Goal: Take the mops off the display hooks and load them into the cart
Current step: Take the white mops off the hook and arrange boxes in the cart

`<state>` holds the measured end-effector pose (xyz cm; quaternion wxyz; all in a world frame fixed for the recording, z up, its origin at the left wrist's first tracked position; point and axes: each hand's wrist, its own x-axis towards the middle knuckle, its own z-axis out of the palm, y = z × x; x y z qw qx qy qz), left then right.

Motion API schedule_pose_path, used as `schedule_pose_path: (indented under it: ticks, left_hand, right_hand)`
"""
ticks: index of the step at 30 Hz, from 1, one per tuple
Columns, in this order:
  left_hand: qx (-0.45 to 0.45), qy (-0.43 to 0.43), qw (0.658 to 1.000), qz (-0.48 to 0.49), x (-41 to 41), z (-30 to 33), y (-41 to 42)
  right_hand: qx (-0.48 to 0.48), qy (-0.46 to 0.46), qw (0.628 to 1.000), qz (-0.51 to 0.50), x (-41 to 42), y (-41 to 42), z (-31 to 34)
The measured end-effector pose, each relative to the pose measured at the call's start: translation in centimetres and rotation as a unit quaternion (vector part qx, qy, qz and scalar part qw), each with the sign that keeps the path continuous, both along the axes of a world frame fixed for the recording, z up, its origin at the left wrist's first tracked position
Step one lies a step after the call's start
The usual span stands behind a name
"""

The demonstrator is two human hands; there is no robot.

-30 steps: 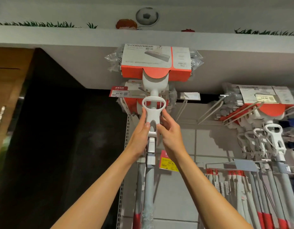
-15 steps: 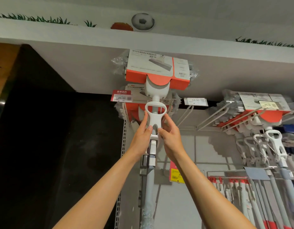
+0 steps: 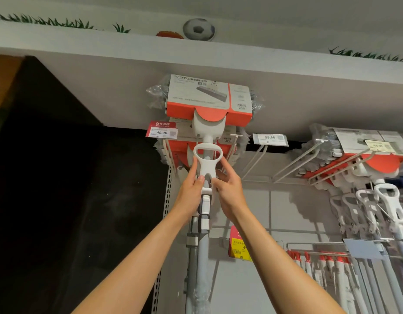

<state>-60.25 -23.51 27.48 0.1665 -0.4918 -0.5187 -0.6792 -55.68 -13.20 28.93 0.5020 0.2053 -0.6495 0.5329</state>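
A mop (image 3: 206, 162) with a white squeeze lever and an orange-and-white cardboard sleeve (image 3: 209, 98) over its head is held high in front of the display. My left hand (image 3: 191, 186) grips the lever from the left. My right hand (image 3: 227, 189) grips it from the right. The grey pole (image 3: 202, 257) hangs down between my forearms. Behind it another packaged mop (image 3: 173, 150) stays on the white display hooks (image 3: 167, 152). No cart is in view.
More mops (image 3: 381, 200) hang on hooks at the right, under price tags (image 3: 269, 139). Empty white hooks (image 3: 259, 159) stick out between the two groups. A grey soffit (image 3: 82, 71) runs overhead. A dark panel (image 3: 60, 177) fills the left.
The mop head now sits lower and further right in view, standing out in front of the mop behind it. Both hands keep their grip on the lever.
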Motion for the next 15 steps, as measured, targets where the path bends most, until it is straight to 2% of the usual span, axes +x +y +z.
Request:
schedule_pose_path:
  ticks: [6,15]
  left_hand:
    - [0.001,0.001,1.0,0.03,-1.0,0.1,0.5]
    - [-0.013,-0.037,0.999,0.024,-2.3,-1.3,0.5]
  right_hand:
    - [0.001,-0.025,1.0,0.007,-1.7,0.6,0.6]
    - [-0.017,-0.038,0.999,0.012,-4.0,0.9,-1.1]
